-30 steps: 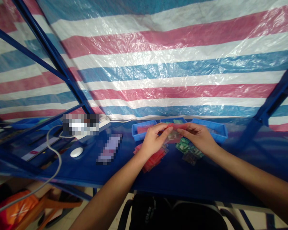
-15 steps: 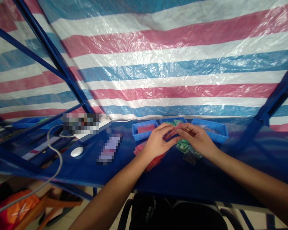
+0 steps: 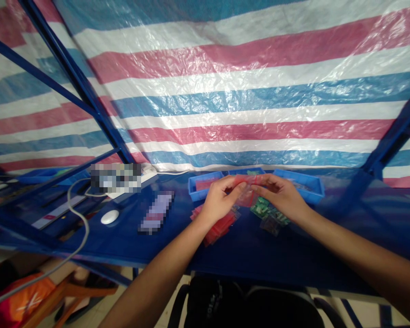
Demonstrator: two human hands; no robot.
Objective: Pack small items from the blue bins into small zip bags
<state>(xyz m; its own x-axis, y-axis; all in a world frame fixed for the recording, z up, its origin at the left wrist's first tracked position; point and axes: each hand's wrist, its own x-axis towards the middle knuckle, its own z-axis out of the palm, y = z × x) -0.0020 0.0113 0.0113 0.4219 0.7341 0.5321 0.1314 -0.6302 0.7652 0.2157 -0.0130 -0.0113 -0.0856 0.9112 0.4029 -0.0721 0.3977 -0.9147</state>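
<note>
A thin, see-through red plastic bag (image 3: pixel 248 197) is stretched between my two hands above the table. My left hand (image 3: pixel 222 197) pinches its left side, and my right hand (image 3: pixel 278 191) pinches the right side. Below my left hand lies a pile of red bags (image 3: pixel 220 228). Small green packets (image 3: pixel 260 207) lie under my right hand, with a dark packet (image 3: pixel 271 225) beside them. Behind my hands stand three blue bins: the left bin (image 3: pixel 195 195) holds red pieces, the middle bin (image 3: pixel 246 171) shows some green, and the right bin (image 3: pixel 313 193) holds small items.
On the blue table (image 3: pixel 123 246) at left are a white oval object (image 3: pixel 110 217), a blurred-out phone-like item (image 3: pixel 156 212) and a white power strip (image 3: pixel 150 175). A grey cable (image 3: pixel 85 228) hangs at the left, near a seated person's legs (image 3: pixel 61 271).
The red bag between my hands is now spread flatter and hangs lower, showing more of its surface. My left hand has turned slightly, uncovering more of the red pile.
</note>
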